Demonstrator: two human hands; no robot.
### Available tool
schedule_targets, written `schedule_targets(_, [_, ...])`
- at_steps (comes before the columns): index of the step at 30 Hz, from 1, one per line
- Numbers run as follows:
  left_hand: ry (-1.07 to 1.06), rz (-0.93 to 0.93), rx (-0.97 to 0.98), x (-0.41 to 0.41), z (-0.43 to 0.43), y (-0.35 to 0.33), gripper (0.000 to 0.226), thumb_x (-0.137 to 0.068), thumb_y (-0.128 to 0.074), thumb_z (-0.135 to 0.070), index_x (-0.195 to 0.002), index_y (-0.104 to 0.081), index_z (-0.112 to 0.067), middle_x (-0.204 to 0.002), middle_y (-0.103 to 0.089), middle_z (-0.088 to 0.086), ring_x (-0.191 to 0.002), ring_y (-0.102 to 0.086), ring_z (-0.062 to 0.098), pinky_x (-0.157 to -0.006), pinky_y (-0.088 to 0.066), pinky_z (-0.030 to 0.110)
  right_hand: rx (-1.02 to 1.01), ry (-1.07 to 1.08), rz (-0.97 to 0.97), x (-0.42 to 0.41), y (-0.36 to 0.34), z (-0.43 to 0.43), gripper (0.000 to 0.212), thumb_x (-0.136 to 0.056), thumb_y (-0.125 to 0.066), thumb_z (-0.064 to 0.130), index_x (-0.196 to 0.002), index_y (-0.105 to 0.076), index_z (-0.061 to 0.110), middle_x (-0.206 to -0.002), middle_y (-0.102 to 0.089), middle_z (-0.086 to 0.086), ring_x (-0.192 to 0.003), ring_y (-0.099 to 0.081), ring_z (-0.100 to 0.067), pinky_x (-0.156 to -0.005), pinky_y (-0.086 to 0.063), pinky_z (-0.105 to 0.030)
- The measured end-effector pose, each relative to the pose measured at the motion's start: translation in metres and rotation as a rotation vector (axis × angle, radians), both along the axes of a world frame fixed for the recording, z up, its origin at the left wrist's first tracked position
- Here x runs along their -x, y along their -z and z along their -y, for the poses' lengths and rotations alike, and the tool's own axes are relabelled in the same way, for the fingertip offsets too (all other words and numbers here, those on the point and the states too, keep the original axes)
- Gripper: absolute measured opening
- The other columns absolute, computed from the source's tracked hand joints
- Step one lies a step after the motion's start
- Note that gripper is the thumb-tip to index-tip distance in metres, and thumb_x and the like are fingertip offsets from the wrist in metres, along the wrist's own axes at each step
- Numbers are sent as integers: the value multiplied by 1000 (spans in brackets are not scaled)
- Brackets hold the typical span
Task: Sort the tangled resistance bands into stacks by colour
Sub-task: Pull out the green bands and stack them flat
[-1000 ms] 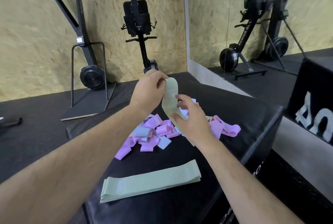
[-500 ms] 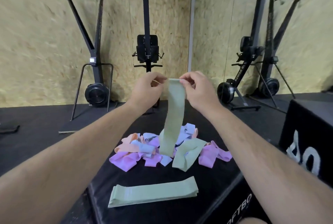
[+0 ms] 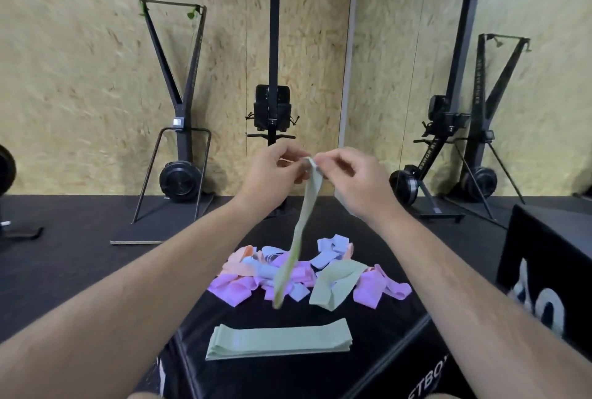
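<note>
a: comparing with half a second back, what differs?
b: the long sage-green elastic resistance band (image 3: 308, 206) showed its flat face then. now it is turned nearly edge-on and its lower end is blurred. the two hands have drawn closer, so both pinches meet at the top of the loop.
a: how do the hands sit?
b: both are raised above the box, forearms reaching in from the lower corners. the left hand (image 3: 272, 174) pinches the band's top end between thumb and fingertips, a narrow grip. the right hand (image 3: 355, 183) pinches the same end just beside it, its other fingers curled.
a: and the band's line?
b: its long axis is close to upright, top at the hands, lower end leaning down and to the left over the tangled pile of pink, blue, orange and green bands (image 3: 237, 286) on the black padded box (image 3: 378, 318). i cannot tell whether the tip touches the pile. nearer the person, the flat stack of green bands (image 3: 278, 339) lies lengthwise left to right.
</note>
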State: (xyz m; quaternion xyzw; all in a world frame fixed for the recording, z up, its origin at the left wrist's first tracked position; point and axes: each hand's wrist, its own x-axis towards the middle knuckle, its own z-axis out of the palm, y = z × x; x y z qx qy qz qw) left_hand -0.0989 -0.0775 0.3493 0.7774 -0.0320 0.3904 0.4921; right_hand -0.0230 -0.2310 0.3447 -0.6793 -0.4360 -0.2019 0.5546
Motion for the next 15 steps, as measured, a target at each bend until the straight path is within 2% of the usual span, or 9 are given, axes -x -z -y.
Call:
schedule_targets(3, [87,-3,42,18,-1,10,8,-89,-73,-9,-96,-70,-7,-92,-76,13,-90,-73,29,-88,-59,44,-69,-258,-284,6,17,3,25,-106,-48,34,-111,-72,33,-122,-68,8,-112,-63,-7,-95,-49,-33])
schedule_targets(5, [168,-22,88,29,-2,17,7,-88,-73,-5,-94,-70,-6,-93,-77,16,-90,-74,29,-90,-57,41,31,-399,-416,6,32,1,30,-101,-51,41,-128,-63,34,-132,-66,8,-126,-59,-12,-109,-42,-37])
schedule_targets(6, [206,-33,118,34,-3,21,8,-86,-73,-5,-93,-71,-6,-92,-76,17,-86,-73,26,-88,-56,38,95,-444,-457,6,40,-2,36,-100,-54,44,-131,-63,28,-130,-68,2,-125,-61,-16,-112,-40,-39])
schedule_targets(8, [275,-51,205,40,-7,32,15,-83,-66,-10,-94,-72,-2,-87,-74,18,-82,-70,23,-83,-55,34,180,-492,-507,11,56,-6,40,-96,-58,47,-118,-68,15,-109,-74,-8,-104,-70,-21,-101,-45,-37])
schedule_targets(10, [314,-61,308,45,-14,49,28,-84,-59,-16,-99,-72,5,-93,-73,19,-85,-69,22,-82,-56,31,190,-455,-520,17,67,-11,30,-96,-62,44,-96,-68,15,-86,-67,-9,-79,-64,-20,-82,-45,-34])
schedule_targets(11, [286,-83,329,47,-17,60,31,-85,-62,-20,-102,-73,3,-98,-73,20,-89,-68,22,-83,-55,31,205,-420,-521,19,71,-13,26,-98,-64,41,-90,-66,16,-82,-64,-7,-75,-60,-18,-77,-45,-33])
schedule_targets(13, [157,-154,299,50,-23,89,26,-84,-73,-29,-101,-77,-10,-103,-75,13,-93,-68,20,-87,-53,37,300,-363,-501,22,83,-14,25,-99,-65,36,-85,-63,16,-74,-61,2,-69,-59,-11,-69,-48,-24])
schedule_targets(15, [86,-211,300,52,-29,120,18,-84,-79,-26,-100,-78,-19,-101,-76,6,-92,-69,17,-91,-52,42,446,-329,-453,23,99,-18,28,-99,-65,39,-85,-60,15,-67,-54,5,-58,-53,-7,-58,-44,-18])
